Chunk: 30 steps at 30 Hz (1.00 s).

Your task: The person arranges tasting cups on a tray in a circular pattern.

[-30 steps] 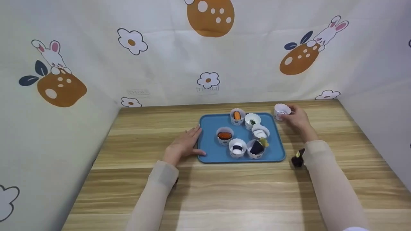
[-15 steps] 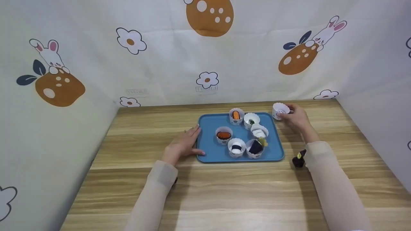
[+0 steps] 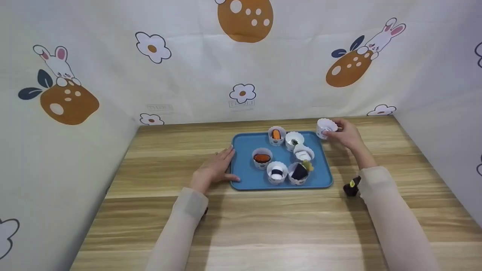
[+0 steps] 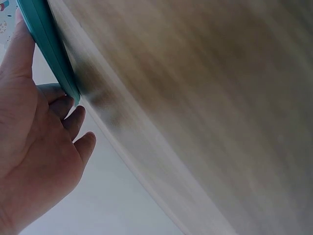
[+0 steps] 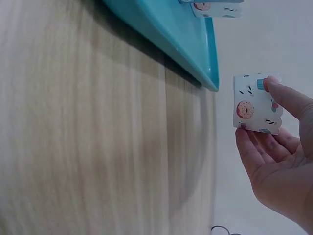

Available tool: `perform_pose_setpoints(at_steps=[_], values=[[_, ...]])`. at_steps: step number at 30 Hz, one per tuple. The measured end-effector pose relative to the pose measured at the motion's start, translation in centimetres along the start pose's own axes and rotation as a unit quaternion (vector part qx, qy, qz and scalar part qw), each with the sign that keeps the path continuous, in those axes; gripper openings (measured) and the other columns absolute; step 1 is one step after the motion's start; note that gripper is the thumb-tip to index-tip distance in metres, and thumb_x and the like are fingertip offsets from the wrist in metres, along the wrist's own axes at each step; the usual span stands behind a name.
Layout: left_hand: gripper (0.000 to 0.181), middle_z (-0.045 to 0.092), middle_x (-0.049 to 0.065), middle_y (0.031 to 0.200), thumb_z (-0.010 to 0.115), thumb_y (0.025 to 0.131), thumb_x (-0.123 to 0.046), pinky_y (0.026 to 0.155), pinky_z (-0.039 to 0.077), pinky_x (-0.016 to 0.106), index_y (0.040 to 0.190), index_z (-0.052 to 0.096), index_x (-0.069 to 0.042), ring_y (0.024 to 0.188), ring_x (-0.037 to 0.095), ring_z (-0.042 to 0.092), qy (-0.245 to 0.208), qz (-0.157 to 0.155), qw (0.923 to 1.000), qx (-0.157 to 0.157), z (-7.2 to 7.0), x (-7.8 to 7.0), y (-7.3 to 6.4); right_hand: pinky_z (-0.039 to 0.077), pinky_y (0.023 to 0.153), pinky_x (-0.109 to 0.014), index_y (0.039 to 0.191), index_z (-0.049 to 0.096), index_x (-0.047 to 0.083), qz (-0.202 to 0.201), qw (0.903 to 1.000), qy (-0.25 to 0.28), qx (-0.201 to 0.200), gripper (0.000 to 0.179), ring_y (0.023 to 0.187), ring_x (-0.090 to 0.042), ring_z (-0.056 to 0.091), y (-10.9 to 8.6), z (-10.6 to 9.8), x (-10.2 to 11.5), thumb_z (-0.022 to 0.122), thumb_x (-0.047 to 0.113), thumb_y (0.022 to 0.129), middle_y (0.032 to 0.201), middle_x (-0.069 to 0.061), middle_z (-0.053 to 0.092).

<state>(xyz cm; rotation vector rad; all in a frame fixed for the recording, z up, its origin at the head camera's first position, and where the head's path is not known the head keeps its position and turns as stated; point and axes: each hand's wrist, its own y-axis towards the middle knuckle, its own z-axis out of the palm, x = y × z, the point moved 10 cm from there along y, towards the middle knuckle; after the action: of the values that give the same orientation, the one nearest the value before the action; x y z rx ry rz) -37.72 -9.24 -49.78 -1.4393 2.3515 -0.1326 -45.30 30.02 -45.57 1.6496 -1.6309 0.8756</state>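
In the head view my right hand (image 3: 348, 134) pinches a white scalloped paper baking cup (image 3: 324, 129) just beyond the right back corner of the blue tray (image 3: 244, 139). The right wrist view shows the cup (image 5: 257, 104) raised above the table, thumb on one side and fingers on the other, with a printed doughnut on its wall. My left hand (image 3: 214, 171) rests at the tray's left edge, thumb over the front left corner and fingers along the side. In the left wrist view its loosely bent fingers (image 4: 73, 122) lie near the tray's corner.
Several similar cups stand on the tray. They hold toy sushi: a dark triangular rice ball (image 3: 300, 171), a red-topped piece (image 3: 262, 158), an orange-topped piece (image 3: 276, 134) and a white one with a black band (image 3: 277, 172). A patterned cloth (image 3: 199, 75) hangs behind the wooden table (image 3: 263, 226).
My right hand has lifted the baking cup slightly and shifted it left, closer to the tray's back right corner. The left hand stays at the tray's edge.
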Motion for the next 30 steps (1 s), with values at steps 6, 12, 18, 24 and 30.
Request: perform_pose_setpoints(at_steps=[6, 12, 18, 24, 30], values=[[0.104, 0.006, 0.014, 0.169, 0.067, 0.089, -0.056, 0.129, 0.012, 0.048, 0.160, 0.013, -0.004, 0.157, 0.029, 0.010, -0.001, 0.000, 1.0000, 0.002, 0.0, 0.0, -0.1, 0.043, 0.111, -0.054, 0.143, 0.043, -0.009, -0.022, 0.9998, -0.004, 0.001, 0.066, 0.132, -0.046, 0.050, -0.4, 0.0, 1.1, 0.072, 0.022, 0.093, 0.144, -0.032, 0.048], [0.105, 0.005, 0.013, 0.169, 0.067, 0.087, -0.058, 0.129, 0.012, 0.047, 0.160, 0.012, -0.006, 0.157, 0.028, 0.009, -0.001, -0.003, 1.0000, 0.001, 0.0, 0.0, -0.1, 0.041, 0.113, -0.056, 0.147, 0.041, -0.004, -0.023, 0.9997, -0.008, 0.010, 0.072, 0.133, -0.045, 0.048, -0.9, 0.2, 2.0, 0.073, 0.030, 0.092, 0.146, -0.029, 0.047], [0.105, 0.006, 0.013, 0.169, 0.067, 0.087, -0.058, 0.129, 0.012, 0.048, 0.160, 0.013, -0.006, 0.157, 0.028, 0.010, -0.002, -0.002, 1.0000, -0.003, 0.0, 0.0, -0.1, 0.042, 0.112, -0.056, 0.149, 0.038, -0.002, -0.042, 0.9987, -0.004, 0.027, 0.074, 0.134, -0.044, 0.049, -1.4, 0.8, 3.4, 0.072, 0.031, 0.092, 0.147, -0.028, 0.046], [0.105, 0.005, 0.012, 0.169, 0.067, 0.088, -0.057, 0.129, 0.012, 0.046, 0.160, 0.012, -0.005, 0.157, 0.027, 0.009, -0.003, -0.001, 1.0000, -0.001, 0.1, 0.0, -0.1, 0.051, 0.107, -0.044, 0.149, 0.039, -0.003, -0.065, 0.9969, 0.005, 0.043, 0.071, 0.130, -0.043, 0.052, -1.9, 1.7, 5.0, 0.072, 0.024, 0.092, 0.145, -0.028, 0.049], [0.103, 0.006, 0.014, 0.169, 0.068, 0.088, -0.055, 0.128, 0.013, 0.048, 0.160, 0.014, -0.004, 0.157, 0.028, 0.009, -0.007, 0.008, 0.9999, -0.005, -0.2, -0.2, -0.2, 0.049, 0.086, -0.011, 0.145, 0.045, -0.003, -0.088, 0.9948, -0.003, 0.051, 0.066, 0.126, -0.042, 0.057, -2.5, 2.6, 6.7, 0.074, 0.019, 0.091, 0.139, -0.027, 0.054]])
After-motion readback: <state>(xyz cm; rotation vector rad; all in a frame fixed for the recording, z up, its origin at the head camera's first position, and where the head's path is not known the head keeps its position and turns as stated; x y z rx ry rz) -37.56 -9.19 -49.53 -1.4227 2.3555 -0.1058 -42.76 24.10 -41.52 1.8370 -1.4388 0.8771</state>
